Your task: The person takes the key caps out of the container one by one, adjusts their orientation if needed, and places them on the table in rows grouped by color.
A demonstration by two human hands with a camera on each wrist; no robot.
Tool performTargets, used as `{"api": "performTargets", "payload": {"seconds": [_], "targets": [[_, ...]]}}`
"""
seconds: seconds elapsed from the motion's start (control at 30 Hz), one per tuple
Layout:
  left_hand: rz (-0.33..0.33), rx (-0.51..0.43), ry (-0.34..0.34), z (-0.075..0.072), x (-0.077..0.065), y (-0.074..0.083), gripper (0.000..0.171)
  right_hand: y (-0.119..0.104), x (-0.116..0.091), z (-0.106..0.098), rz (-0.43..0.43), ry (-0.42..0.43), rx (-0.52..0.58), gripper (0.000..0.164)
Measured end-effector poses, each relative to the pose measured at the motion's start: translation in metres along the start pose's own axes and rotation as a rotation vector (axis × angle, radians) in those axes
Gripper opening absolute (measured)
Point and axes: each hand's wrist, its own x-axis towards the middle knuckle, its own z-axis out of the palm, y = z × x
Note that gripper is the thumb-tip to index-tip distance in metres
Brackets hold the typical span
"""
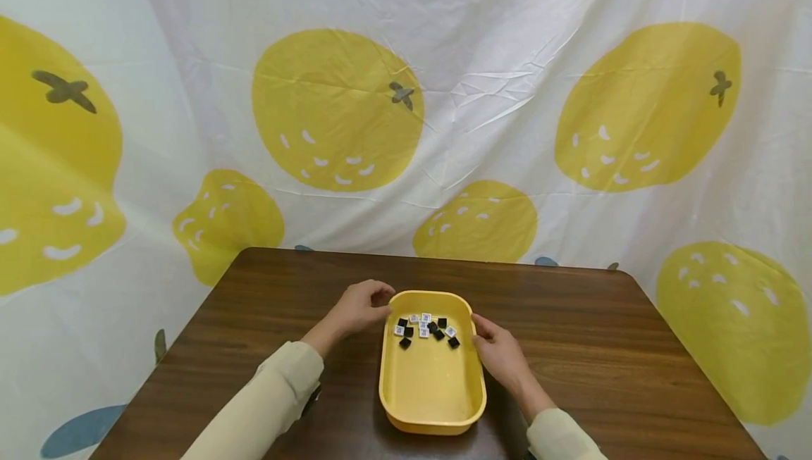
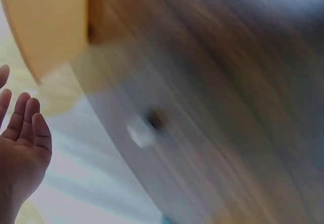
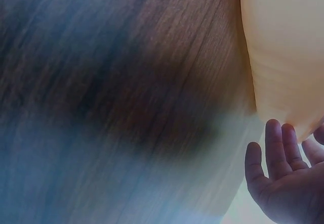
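A yellow rectangular tray (image 1: 434, 382) with rounded corners rests on the table. Towards its far end lie several small square tiles, some white with printed marks (image 1: 423, 333) and some black (image 1: 453, 342). My left hand (image 1: 355, 310) is beside the far left corner, fingers loosely bent towards the rim; in the left wrist view its fingers (image 2: 26, 120) look apart from the tray wall. My right hand (image 1: 501, 356) is at the right side, its fingertips against the tray. In the right wrist view the fingers (image 3: 276, 150) extend up to the outer wall.
The brown wood-grain table (image 1: 603, 347) spreads around the tray. Behind it hangs a white cloth (image 1: 482, 129) printed with yellow lemons. A blurred small white thing (image 2: 140, 131) with a dark spot beside it shows on the table in the left wrist view.
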Motion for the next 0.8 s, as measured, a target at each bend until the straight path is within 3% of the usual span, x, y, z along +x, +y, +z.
{"api": "performTargets", "payload": {"seconds": [0.17, 0.33, 0.6, 0.8], "targets": [[0.066, -0.025, -0.044, 0.017, 0.012, 0.024, 0.033, 0.000, -0.001, 0.000, -0.002, 0.001, 0.002, 0.046], [0.115, 0.032, -0.084, 0.035, 0.021, 0.037, 0.032, -0.001, -0.001, 0.001, -0.005, 0.001, -0.001, 0.046], [0.061, 0.084, -0.139, 0.054, 0.025, 0.043, 0.032, -0.001, -0.001, 0.001, -0.006, -0.001, -0.016, 0.046], [0.056, 0.204, -0.168, 0.060, 0.027, 0.039, 0.031, 0.000, 0.000, 0.002, -0.014, 0.004, -0.008, 0.046]]}}
